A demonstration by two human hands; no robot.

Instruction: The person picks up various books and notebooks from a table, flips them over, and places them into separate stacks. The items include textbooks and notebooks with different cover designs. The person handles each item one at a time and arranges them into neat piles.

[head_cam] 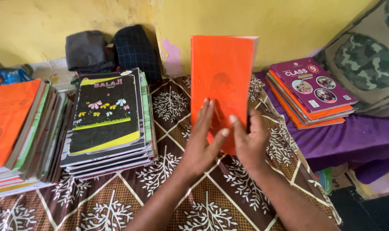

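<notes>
Orange book: lower edge hidden behind left hand and right hand. Orange-topped stack at 9 o'clock cut by left edge. Camouflage bag at 2 o'clock cut by right edge. Forearms cut at bottom.

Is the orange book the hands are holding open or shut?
Shut. The orange book stands upright with its covers together, pages showing only as a thin edge at the right. The left hand and right hand hold its bottom.
</notes>
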